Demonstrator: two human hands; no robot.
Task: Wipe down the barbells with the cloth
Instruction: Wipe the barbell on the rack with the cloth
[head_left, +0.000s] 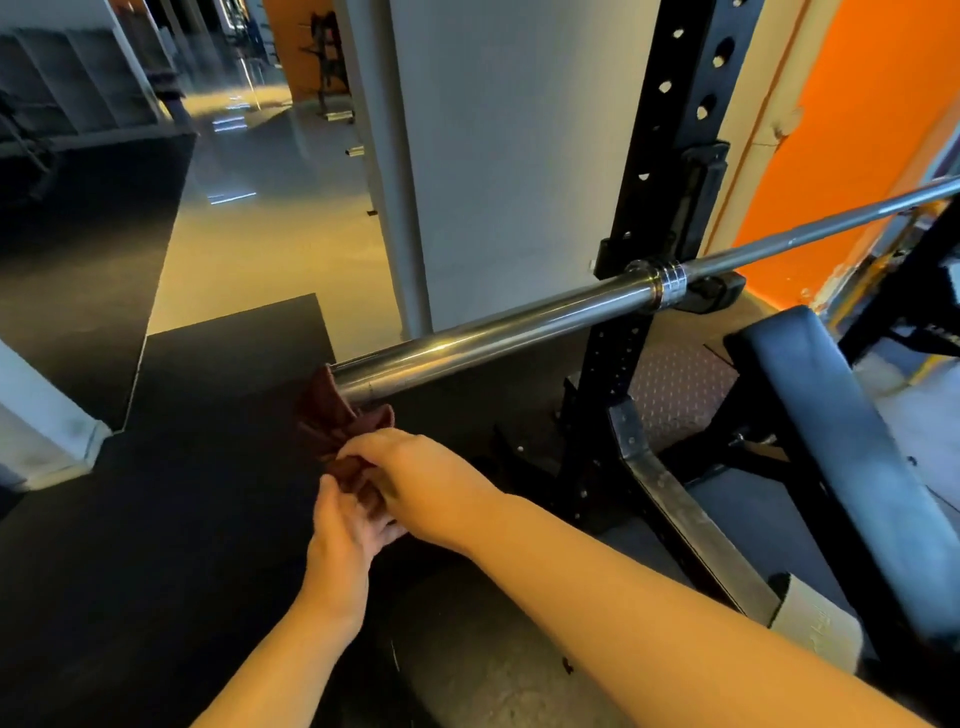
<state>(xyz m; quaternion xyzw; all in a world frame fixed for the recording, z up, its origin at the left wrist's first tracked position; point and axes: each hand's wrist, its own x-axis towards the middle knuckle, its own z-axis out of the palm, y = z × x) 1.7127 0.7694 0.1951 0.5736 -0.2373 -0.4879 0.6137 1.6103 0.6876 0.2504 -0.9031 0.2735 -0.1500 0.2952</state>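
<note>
Head view: the left hand (348, 525) and right hand (415, 478) are working together, both gripping the bunched cloth (332, 415). Its top is touching the barbell (519, 317) at the free sleeve end. The bar is running up and rightward into the rack (670, 171), and the right hand is lying nearer to it.

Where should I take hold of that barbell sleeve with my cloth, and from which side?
Wrap the dark red cloth around the free end of the shiny steel barbell sleeve, coming from below at its open tip. It is a smooth round tube jutting past the black rack upright, so an encircling grip should fit.
</note>
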